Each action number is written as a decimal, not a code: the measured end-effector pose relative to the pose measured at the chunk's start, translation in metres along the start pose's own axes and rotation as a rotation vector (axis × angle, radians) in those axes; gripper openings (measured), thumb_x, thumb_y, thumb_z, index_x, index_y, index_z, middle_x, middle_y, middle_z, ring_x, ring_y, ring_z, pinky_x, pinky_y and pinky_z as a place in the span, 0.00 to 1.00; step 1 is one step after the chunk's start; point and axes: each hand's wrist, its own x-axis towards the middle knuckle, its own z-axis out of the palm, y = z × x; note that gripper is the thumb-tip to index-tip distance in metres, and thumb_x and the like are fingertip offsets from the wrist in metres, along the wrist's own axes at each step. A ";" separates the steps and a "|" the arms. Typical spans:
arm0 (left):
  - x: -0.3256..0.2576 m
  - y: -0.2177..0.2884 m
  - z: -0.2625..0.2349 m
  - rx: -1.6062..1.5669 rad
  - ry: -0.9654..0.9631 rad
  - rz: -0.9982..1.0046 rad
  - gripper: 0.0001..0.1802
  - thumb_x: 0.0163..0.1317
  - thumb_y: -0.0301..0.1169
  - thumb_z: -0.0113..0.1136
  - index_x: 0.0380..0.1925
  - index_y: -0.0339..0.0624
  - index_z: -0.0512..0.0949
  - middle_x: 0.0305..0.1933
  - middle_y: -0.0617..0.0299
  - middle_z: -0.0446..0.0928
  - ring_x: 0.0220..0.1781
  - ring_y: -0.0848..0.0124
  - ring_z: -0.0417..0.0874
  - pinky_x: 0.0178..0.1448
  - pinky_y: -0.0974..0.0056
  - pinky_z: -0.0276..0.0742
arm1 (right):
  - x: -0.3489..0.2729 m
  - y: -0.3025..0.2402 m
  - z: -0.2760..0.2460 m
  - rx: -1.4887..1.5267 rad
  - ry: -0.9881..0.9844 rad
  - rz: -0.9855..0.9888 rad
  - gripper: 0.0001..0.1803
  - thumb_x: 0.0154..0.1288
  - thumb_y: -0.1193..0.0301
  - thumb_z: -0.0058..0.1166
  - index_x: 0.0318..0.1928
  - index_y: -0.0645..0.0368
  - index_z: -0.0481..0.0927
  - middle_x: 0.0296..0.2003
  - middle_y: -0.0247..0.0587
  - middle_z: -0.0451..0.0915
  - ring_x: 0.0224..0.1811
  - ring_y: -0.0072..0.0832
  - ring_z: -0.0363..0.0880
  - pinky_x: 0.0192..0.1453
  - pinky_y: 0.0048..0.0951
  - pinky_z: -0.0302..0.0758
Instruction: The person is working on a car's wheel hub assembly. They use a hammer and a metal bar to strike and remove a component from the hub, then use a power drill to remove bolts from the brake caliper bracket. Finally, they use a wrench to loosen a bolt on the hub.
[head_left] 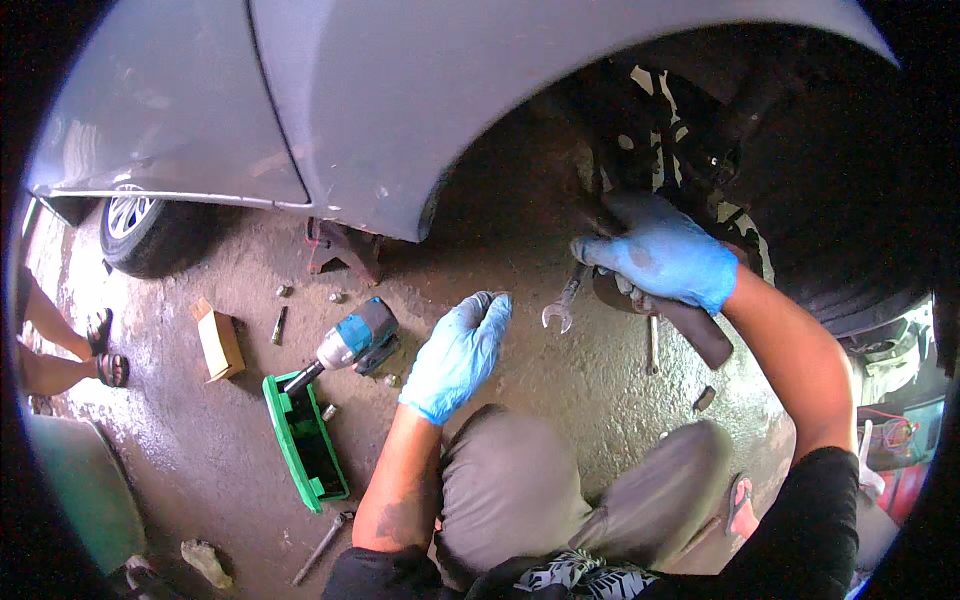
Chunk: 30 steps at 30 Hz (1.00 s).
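Head view: my right hand (665, 262) grips a wrench (565, 300) up in the wheel arch (560, 120) for leverage; left hand (458, 352) hovers empty, fingers loosely curled, over the floor (200, 440).

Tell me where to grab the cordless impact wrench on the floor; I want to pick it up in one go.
Grip the impact wrench by its handle at the blue end, coming from above on the person's side. It lies on its side with the nose over the green tray, so the handle is free. The left hand is nearest.
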 end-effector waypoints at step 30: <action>-0.050 0.058 0.000 0.024 0.000 0.589 0.09 0.66 0.32 0.57 0.30 0.38 0.77 0.27 0.50 0.75 0.30 0.53 0.77 0.35 0.53 0.72 | 0.006 0.019 0.030 -0.349 -0.328 -0.049 0.34 0.64 0.42 0.51 0.36 0.68 0.82 0.28 0.65 0.79 0.33 0.53 0.82 0.41 0.50 0.74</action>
